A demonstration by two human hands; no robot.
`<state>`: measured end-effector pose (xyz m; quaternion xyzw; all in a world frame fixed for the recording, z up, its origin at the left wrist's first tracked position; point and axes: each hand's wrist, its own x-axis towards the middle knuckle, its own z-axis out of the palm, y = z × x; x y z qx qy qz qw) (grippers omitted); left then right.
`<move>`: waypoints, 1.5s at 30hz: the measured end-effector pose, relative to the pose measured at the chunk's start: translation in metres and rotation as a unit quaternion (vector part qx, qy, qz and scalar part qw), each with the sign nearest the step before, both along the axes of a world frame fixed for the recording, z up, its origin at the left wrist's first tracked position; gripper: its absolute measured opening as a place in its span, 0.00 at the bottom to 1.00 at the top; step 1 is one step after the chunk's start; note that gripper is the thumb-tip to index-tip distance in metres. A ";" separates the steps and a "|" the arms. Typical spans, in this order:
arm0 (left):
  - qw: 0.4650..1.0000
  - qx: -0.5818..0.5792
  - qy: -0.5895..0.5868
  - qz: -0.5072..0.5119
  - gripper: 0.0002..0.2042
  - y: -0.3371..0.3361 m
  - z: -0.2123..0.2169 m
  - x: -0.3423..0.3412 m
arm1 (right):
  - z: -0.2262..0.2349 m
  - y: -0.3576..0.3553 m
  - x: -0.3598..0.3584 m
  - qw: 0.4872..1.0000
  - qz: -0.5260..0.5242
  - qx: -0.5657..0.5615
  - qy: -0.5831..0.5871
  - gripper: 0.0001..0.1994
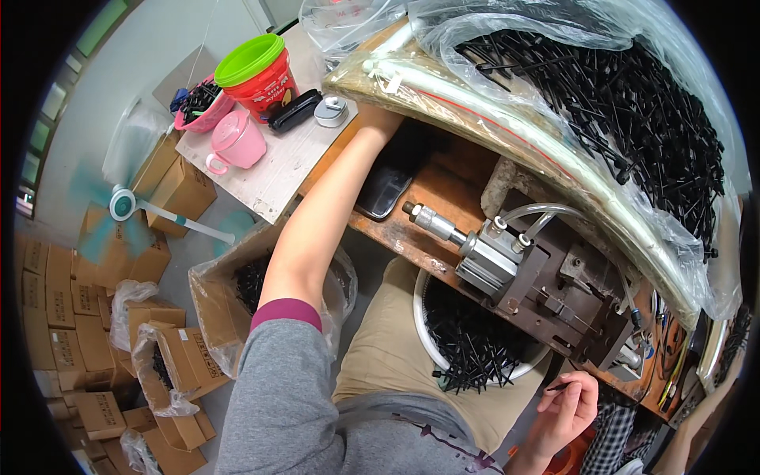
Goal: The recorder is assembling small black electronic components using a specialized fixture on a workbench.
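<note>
Small workshop: pneumatic press [546,277], stacked cartons [71,301].

Held part: one thin black plastic stick-shaped piece [559,387], lying roughly level, lower right of frame.
Nearby stock: white round bowl [420,317] on the lap, lower centre, heaped with tangled black plastic stick pieces [475,340] of the same kind.

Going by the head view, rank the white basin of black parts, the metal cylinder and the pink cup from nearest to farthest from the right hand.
From the right hand, which pinches a small black part:
1. White basin of black parts, just to its left, on the lap.
2. Metal cylinder, higher up on the bench edge.
3. Pink cup, far to the upper left on the side table.
</note>
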<state>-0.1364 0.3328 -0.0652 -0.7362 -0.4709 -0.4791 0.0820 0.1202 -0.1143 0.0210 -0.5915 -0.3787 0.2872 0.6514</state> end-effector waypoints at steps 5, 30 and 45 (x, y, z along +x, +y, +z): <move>0.999 0.020 -0.030 -0.011 0.14 -0.050 0.038 -0.006 | 0.000 0.000 0.000 1.000 -0.007 0.000 0.007 0.11; 0.846 -0.175 -0.061 -0.500 0.18 -0.334 0.093 0.098 | -0.009 0.025 0.005 0.949 0.125 0.007 0.289 0.09; 0.805 -0.208 -0.016 -0.556 0.15 -0.335 0.089 0.093 | -0.006 0.033 0.014 0.959 0.124 0.013 0.256 0.11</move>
